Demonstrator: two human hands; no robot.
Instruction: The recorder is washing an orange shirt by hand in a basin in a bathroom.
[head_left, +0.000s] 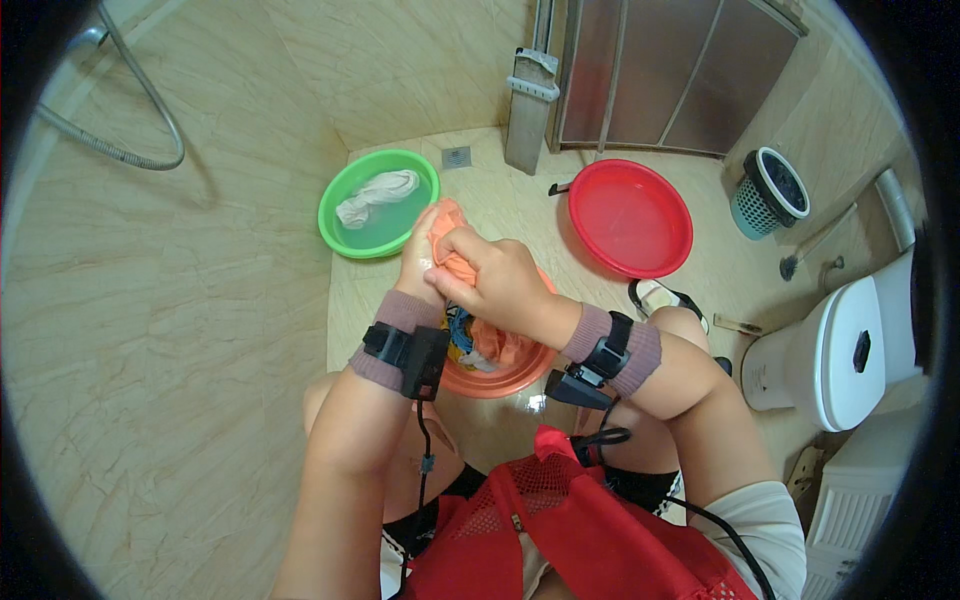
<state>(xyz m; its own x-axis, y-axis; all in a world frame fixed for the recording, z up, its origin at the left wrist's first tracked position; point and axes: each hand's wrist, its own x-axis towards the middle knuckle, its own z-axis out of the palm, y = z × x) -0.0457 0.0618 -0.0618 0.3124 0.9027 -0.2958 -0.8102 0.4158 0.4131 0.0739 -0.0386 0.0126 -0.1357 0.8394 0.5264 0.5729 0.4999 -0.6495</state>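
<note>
An orange cloth (448, 221) is bunched between my two hands, above the far rim of an orange basin (499, 386). My left hand (417, 259) grips it from the left side. From the right, the fingers of my right hand (495, 277) are curled over it. Inside the orange basin lie more wet-looking fabrics, among them an orange piece (499, 343) and a blue one (460, 330). My forearms hide part of that basin. Just beyond my left hand, a green basin (328, 217) holds water with a twisted white cloth (379, 195) in it.
A red basin (630, 217) stands on the tiled floor at the right. Behind it are a metal post (527, 131) and a framed panel door (652, 75). A waste basket (761, 199), a toilet (840, 352) and a brush (789, 266) line the right side. A shower hose (142, 154) hangs left.
</note>
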